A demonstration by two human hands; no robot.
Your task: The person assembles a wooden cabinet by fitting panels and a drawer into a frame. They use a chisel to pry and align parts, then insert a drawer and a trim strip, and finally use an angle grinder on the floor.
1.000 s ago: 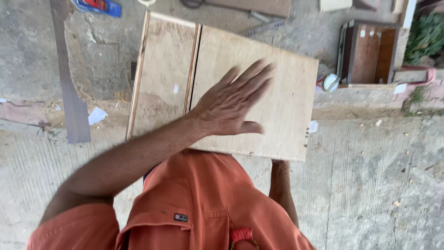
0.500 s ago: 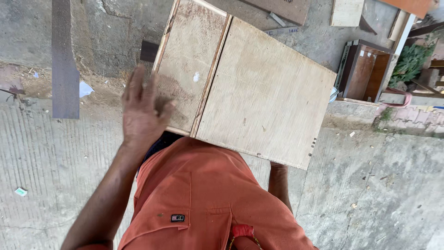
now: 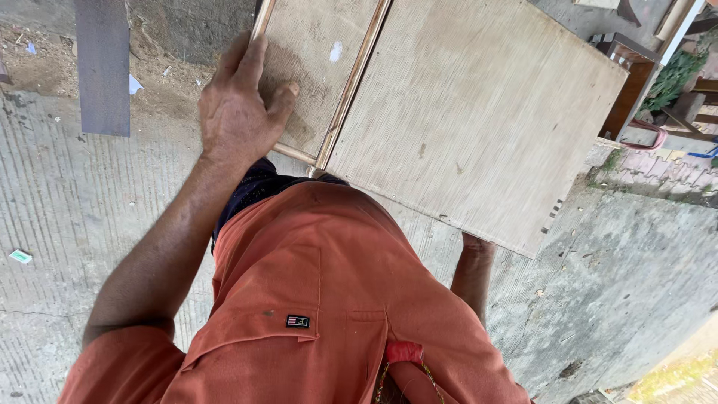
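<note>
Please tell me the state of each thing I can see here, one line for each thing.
Wooden panel box: held up off the ground, tilted.
Left hand: gripping the box's left edge, fingers over the rim.
Right hand: hidden under the box; only the forearm shows.
Dark plank: lying flat on the ground.
Brown cabinet: standing, partly hidden.

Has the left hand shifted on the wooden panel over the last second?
Yes. The left hand has slid from the middle of the wooden panel, right of its raised rib, across to the panel's left edge, which it now grips.
</note>
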